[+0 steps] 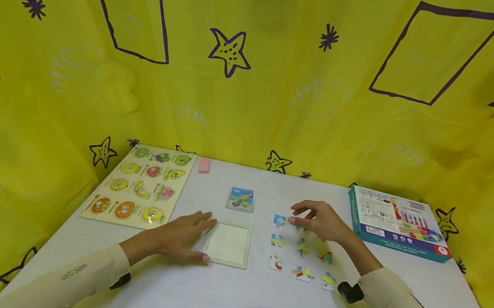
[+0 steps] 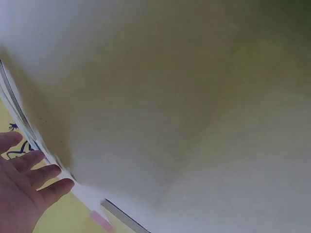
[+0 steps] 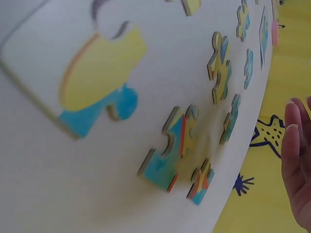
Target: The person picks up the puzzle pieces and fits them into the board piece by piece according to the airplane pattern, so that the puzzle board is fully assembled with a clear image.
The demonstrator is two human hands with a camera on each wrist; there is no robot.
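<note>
My left hand (image 1: 186, 236) lies at the left edge of a small square puzzle tray (image 1: 247, 249) with a bare white inside, its fingers spread. In the left wrist view the fingers of that hand (image 2: 24, 189) are also apart. My right hand (image 1: 319, 220) is over the top of a group of loose jigsaw pieces, thumb and index finger apart, with nothing seen between them. A blue piece (image 1: 279, 220) lies just left of its thumb tip. In the right wrist view, a yellow and blue piece (image 3: 104, 73) lies nearest the camera. Part of the top row is hidden under the right hand.
A small picture card (image 1: 241, 199) with a yellow airplane lies beyond the tray. At the left is a board of fruit pictures (image 1: 137, 184), with a pink block (image 1: 204, 165) near its far corner. A colourful box (image 1: 400, 221) lies at the right. A yellow curtain (image 1: 252, 113) stands behind.
</note>
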